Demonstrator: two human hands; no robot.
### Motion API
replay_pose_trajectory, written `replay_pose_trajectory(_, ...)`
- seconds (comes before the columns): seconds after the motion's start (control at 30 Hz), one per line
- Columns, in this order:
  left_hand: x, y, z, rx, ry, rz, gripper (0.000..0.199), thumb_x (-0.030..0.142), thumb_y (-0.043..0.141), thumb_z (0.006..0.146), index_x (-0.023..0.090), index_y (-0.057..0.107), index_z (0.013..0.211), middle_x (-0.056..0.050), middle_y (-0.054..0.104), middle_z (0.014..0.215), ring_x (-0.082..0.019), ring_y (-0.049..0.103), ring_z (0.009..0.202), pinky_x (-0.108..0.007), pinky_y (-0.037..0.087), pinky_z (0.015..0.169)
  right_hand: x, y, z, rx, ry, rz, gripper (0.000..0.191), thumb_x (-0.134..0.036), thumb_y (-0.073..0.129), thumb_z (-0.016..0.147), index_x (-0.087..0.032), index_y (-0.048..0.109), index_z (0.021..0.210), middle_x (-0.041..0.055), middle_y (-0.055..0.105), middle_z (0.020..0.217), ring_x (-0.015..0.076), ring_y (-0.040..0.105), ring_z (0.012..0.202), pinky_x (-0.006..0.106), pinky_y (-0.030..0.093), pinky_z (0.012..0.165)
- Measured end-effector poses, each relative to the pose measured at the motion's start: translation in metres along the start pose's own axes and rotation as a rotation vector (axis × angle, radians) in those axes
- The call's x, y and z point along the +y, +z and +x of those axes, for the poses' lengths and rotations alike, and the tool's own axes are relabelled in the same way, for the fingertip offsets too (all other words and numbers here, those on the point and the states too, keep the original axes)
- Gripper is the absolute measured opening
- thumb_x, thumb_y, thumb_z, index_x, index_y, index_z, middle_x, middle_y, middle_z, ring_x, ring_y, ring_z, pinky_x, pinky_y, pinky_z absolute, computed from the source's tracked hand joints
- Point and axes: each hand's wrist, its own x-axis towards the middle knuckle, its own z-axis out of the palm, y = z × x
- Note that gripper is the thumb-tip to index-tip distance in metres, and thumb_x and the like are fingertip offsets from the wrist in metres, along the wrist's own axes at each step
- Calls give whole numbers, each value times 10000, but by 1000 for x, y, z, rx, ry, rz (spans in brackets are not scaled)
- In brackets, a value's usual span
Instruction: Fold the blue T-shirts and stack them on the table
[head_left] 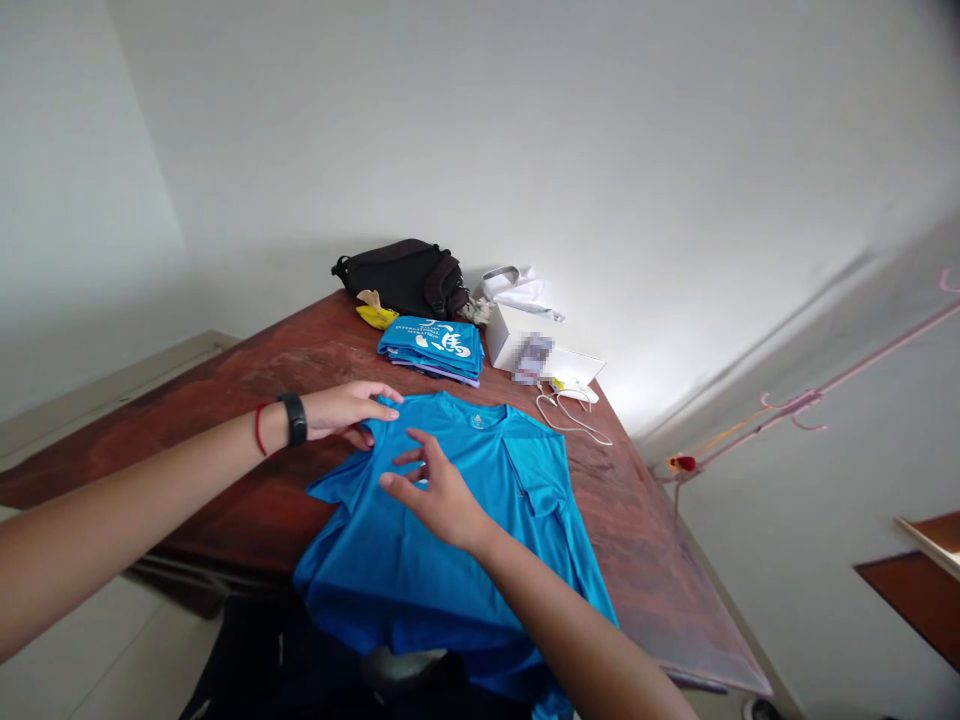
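A blue T-shirt (465, 540) lies spread on the dark red table (292, 365), its collar toward the far side and its lower part hanging over the near edge. One sleeve is folded inward on the right; the left sleeve sticks out to the side. At the shirt's left shoulder is my left hand (349, 410), fingers apart, with some fingertips close to the cloth; whether they touch it I cannot tell. My right hand (435, 490) hovers over the chest of the shirt, fingers spread and nothing in them.
Behind the shirt sits a stack of folded blue shirts (431, 345), with a yellow item (376, 317) beside it. A black bag (401, 278), a white box (506, 335), white cloth (517, 287) and a white cable (574, 425) lie farther back. A pink rack (795, 405) stands right.
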Motion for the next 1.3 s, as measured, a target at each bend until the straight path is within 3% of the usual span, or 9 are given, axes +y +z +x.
replay_pose_trajectory(0.13, 5, 37, 27, -82, -8, -142, 595, 388, 796, 784, 174, 525, 1269, -126, 673, 1094, -236, 714, 804, -350, 594, 707, 3, 0, 7, 99, 150, 179, 972, -543, 809, 731, -250, 312, 1513, 104, 588, 1302, 207, 670, 944, 280, 580, 623)
replay_pose_trajectory(0.23, 3, 55, 40, -129, 21, -87, 507, 328, 743, 832, 170, 520, 1259, -151, 696, 1077, -276, 713, 924, -323, 577, 685, 11, -7, 10, 192, 220, 251, 783, -548, 781, 748, -254, 468, 1403, 88, 601, 1293, 264, 648, 1060, 276, 595, 561)
replay_pose_trajectory(0.3, 3, 58, 43, -210, 1, -21, 490, 367, 672, 888, 185, 490, 1305, -177, 681, 1174, -298, 704, 993, -336, 579, 681, 21, -12, 11, 229, 267, 302, 619, -510, 761, 773, -236, 558, 1290, 66, 653, 1153, 258, 660, 1011, 280, 605, 536)
replay_pose_trajectory(0.4, 5, 49, 43, -345, -20, 54, 538, 446, 550, 958, 219, 385, 1417, -206, 613, 1339, -316, 701, 1033, -373, 588, 686, 40, -17, 13, 264, 340, 398, 355, -369, 745, 801, -194, 621, 1084, -9, 617, 783, 171, 648, 722, 294, 621, 527)
replay_pose_trajectory(0.5, 7, 27, 47, -267, 118, 246, 495, 384, 495, 984, 194, 397, 1430, -176, 658, 1294, -264, 720, 960, -318, 568, 680, 53, -20, 15, 294, 399, 475, 188, -290, 725, 817, -177, 580, 853, -54, 519, 613, 115, 576, 554, 287, 626, 517)
replay_pose_trajectory(0.67, 1, -6, 66, -42, 407, 632, 405, 50, 445, 896, 128, 615, 1254, -55, 707, 1251, -152, 643, 1107, -253, 483, 959, 53, -22, 16, 305, 432, 515, 198, -286, 693, 855, -181, 534, 803, -31, 584, 622, 120, 615, 544, 277, 623, 506)
replay_pose_trajectory(0.83, -8, -16, 74, -140, 468, 772, 640, -88, 393, 751, 106, 572, 1334, -52, 669, 1322, -134, 591, 1206, -258, 425, 1038, 43, -29, 10, 298, 397, 544, 181, -316, 668, 863, -174, 558, 890, 4, 677, 712, 140, 668, 574, 255, 598, 485)
replay_pose_trajectory(1.1, -24, -24, 108, -136, 407, 866, 524, 139, 621, 789, 155, 598, 1313, -81, 673, 1305, -197, 628, 1169, -276, 453, 1016, 48, -49, -5, 334, 381, 539, 188, -319, 699, 842, -179, 576, 872, -16, 651, 695, 110, 625, 531, 243, 596, 492)
replay_pose_trajectory(1.3, -27, -23, 114, -57, 413, 977, 497, 327, 631, 855, 169, 589, 1324, -91, 671, 1289, -221, 629, 1154, -285, 460, 993, 59, -59, -10, 286, 422, 446, 227, -307, 719, 829, -189, 555, 932, -27, 651, 690, 120, 648, 540, 253, 603, 501)
